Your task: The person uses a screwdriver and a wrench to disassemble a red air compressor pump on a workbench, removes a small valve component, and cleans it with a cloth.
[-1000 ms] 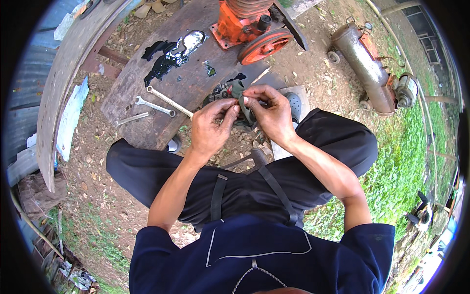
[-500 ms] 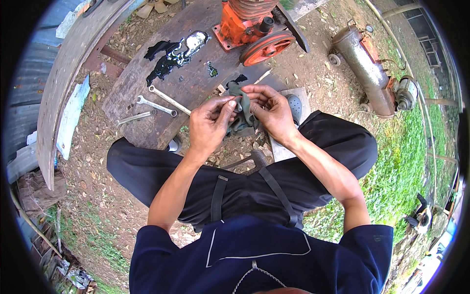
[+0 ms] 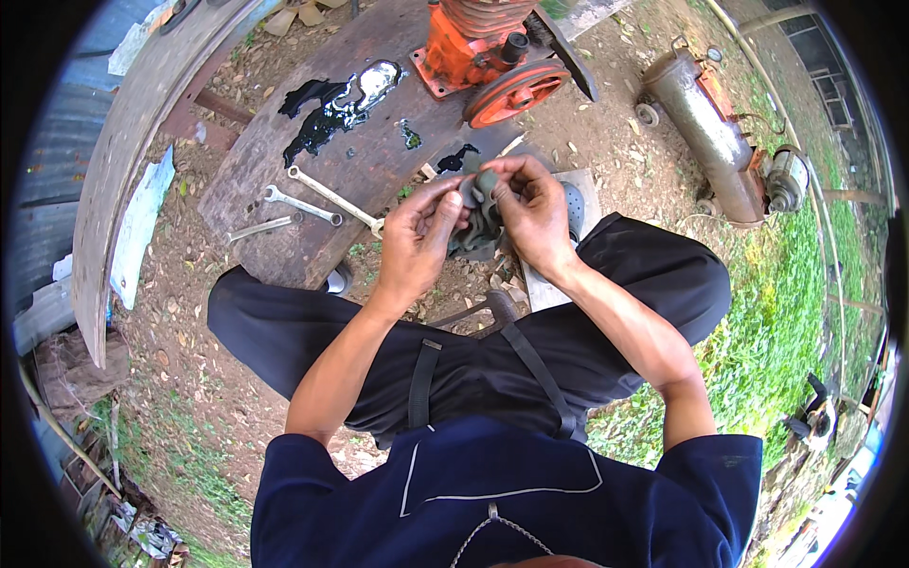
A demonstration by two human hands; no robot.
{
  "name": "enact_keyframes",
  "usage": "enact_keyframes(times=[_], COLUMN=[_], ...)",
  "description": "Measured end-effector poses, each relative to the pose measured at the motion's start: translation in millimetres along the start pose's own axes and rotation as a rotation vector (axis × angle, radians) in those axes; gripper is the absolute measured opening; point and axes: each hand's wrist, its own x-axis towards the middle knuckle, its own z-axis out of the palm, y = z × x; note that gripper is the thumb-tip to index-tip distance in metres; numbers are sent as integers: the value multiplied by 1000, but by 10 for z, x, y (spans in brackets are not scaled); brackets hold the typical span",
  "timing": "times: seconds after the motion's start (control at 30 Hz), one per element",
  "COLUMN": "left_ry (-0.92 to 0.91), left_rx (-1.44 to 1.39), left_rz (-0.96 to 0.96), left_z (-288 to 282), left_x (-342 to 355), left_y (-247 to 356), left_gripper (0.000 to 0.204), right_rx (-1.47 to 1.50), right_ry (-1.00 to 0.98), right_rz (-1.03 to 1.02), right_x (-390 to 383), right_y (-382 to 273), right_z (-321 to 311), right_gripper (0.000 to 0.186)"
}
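Observation:
Between my two hands, a crumpled dark grey-green rag hangs over the near edge of the wooden bench. My left hand pinches its left side with thumb and fingers. On its upper right part, my right hand is closed with bent fingers. Whether something small is wrapped in the cloth, I cannot tell. Just left of my left hand lies a long combination wrench on the bench. Two shorter wrenches, one double-ended and one duller, lie beside it.
An orange compressor pump with a red flywheel stands on the wooden bench. Black oil is pooled left of it, with a smaller puddle near my hands. A rusty air tank lies on the ground at right.
My hands have shifted slightly right and the rag is bunched differently between them. My left hand has uncovered the near end of the long wrench.

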Motion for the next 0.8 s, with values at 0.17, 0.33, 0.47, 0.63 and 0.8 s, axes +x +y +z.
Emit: enact_keyframes(times=[0.17,0.33,0.47,0.63,0.8], left_ry=[62,-35,-218,-74,16], left_rx=[-7,359,681,194,24], left_rz=[-25,114,261,-5,-48], left_z=[-32,-136,-214,-145,-59], left_x=[-18,11,81,61,24], left_y=[-75,-7,79,-41,-97], left_gripper=[21,16,15,20,26], right_rx=[-16,-217,-519,-118,-26], right_ry=[-65,-147,-339,-158,-90], right_rz=[13,3,-330,53,44], right_x=[-23,-69,11,16,56], right_y=[-51,-77,-2,12,11], right_z=[-23,-65,-176,-93,-90], right_gripper=[16,15,14,11,15])
